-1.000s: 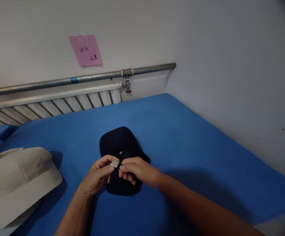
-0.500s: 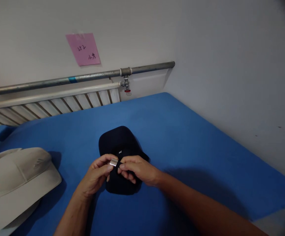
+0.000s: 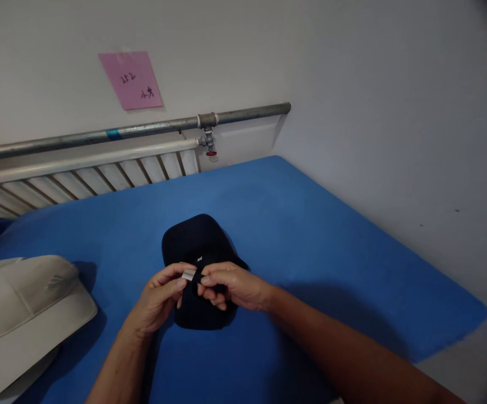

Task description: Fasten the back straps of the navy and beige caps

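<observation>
A dark navy cap (image 3: 195,238) lies on the blue table cover (image 3: 311,235), with a small white mark on it. Over the cap, my left hand (image 3: 159,294) pinches a small shiny metal buckle (image 3: 188,274) between thumb and forefinger. Just right of the buckle, my right hand (image 3: 230,286) is closed on the cap's dark strap, its fingertips pressed together. Part of the strap is hidden behind the fingers.
Beige caps (image 3: 28,314), one on another, lie at the left. Behind the table run a white radiator (image 3: 100,174) and a metal pipe (image 3: 151,128) with a red-handled valve (image 3: 211,152). A pink note (image 3: 132,81) hangs on the wall.
The view has shifted slightly, so everything sits a little further left. Both hands keep their hold on the buckle and strap; the strap between them looks a little more drawn out.
</observation>
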Action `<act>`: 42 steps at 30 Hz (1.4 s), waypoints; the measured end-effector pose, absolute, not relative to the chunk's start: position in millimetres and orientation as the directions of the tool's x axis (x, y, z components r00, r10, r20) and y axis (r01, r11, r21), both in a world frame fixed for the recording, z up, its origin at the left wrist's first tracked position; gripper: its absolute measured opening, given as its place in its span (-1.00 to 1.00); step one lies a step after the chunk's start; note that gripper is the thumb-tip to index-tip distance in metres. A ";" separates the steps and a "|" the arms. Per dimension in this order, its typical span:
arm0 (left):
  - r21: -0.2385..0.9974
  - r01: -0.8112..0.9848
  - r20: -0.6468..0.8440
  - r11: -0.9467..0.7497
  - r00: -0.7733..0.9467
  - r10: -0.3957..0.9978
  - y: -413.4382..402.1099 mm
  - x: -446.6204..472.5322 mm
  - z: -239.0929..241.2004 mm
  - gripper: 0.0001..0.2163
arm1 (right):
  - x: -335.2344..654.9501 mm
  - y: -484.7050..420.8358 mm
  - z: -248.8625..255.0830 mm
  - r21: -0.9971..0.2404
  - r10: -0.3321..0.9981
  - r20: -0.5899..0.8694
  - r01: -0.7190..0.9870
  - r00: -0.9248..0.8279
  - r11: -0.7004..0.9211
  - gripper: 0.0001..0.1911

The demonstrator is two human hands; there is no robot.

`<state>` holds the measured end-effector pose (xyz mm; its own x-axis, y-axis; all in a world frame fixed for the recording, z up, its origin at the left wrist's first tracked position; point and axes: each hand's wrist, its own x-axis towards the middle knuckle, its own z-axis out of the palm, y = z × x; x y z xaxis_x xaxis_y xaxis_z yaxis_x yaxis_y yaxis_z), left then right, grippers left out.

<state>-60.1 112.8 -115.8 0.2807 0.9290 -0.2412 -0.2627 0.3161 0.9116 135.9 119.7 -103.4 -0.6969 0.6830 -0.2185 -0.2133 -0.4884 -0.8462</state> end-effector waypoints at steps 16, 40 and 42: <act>0.899 -0.286 -0.217 0.332 0.368 0.904 111.7 -57.9 -113.6 -0.76 | 135.8 118.9 -105.7 -0.876 0.718 -0.220 -0.190 -0.660 -0.444 -0.85; 0.909 -0.290 -0.190 0.299 0.350 0.917 111.9 -57.9 -112.0 -0.74 | 134.9 118.1 -102.9 -0.874 0.725 -0.256 -0.167 -0.639 -0.456 -0.82; 0.911 -0.291 -0.184 0.291 0.345 0.920 112.0 -57.4 -111.9 -0.74 | 134.9 118.1 -102.4 -0.876 0.727 -0.260 -0.162 -0.635 -0.455 -0.82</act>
<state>-57.4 112.0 -111.9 0.3452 0.9203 -0.1839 -0.2910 0.2913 0.9113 134.9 118.1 -102.4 -0.6349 0.7275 -0.2601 -0.1620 -0.4545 -0.8759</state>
